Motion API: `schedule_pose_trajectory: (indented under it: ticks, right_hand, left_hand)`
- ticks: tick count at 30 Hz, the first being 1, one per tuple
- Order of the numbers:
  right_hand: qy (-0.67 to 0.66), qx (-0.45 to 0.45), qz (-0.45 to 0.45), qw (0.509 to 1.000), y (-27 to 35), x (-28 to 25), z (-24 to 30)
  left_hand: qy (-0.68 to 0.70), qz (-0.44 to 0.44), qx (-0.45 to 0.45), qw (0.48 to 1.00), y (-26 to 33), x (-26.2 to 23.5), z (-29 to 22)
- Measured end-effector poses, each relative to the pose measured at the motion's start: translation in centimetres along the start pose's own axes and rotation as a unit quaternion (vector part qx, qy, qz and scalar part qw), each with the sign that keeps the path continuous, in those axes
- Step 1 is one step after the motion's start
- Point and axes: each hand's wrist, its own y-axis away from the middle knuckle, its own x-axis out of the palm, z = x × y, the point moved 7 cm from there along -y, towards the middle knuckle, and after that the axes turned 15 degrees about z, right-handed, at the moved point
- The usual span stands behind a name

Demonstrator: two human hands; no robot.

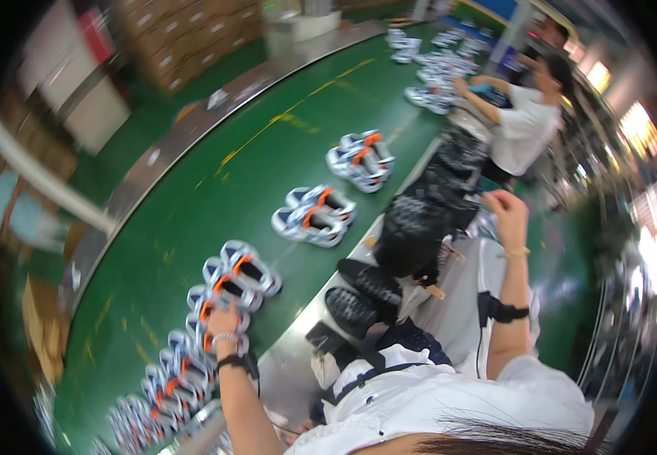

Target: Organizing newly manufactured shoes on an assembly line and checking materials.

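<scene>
My left hand reaches out over the green belt. Its fingers are closed at the orange-lined opening of a white and blue shoe in the near row. My right hand is raised at the right, thumb and fingers pinched together. Something thin and dark seems to stick out from the fingertips, too small to make out. Black crinkled bundles lie along the belt's edge, left of the right hand. A pair of black, shoe-shaped pieces rests nearer to me.
Two pairs of shoes stand apart on the green belt. Its metal edge runs between me and the shoes. Up the belt, a co-worker in white reaches toward more shoes. Stacked cartons stand beyond the far rail.
</scene>
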Motion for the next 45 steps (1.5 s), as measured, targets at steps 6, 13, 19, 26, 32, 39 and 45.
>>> schedule_pose_trajectory:
  ticks: [6,13,19,26,32,39,45]
  right_hand:
    - [0.001,-0.045,0.090,0.995,-0.2,0.5,0.4]
    - [-0.087,-0.008,0.201,0.976,1.2,0.1,-3.6]
    - [-0.109,0.033,0.260,0.959,0.1,1.5,-4.2]
    - [-0.071,0.000,0.135,0.988,1.0,-1.4,-1.6]
    - [-0.208,-0.104,0.070,0.970,2.3,2.0,8.9]
    - [0.118,-0.242,0.404,0.874,12.3,27.5,19.9]
    - [0.223,-0.289,0.518,0.774,19.4,47.6,22.0]
  left_hand:
    - [0.032,0.217,0.046,0.975,-3.3,1.3,-4.4]
    - [0.113,0.387,0.076,0.912,3.6,4.2,-13.1]
    - [-0.182,0.170,0.275,0.929,5.8,7.9,-11.4]
    - [-0.091,0.234,0.206,0.946,6.8,8.8,-10.1]
    - [0.006,0.071,0.218,0.973,7.4,6.8,-6.6]
    - [0.250,-0.140,0.130,0.949,15.4,4.1,-6.9]
    - [0.297,-0.060,0.144,0.942,14.6,8.1,-3.0]
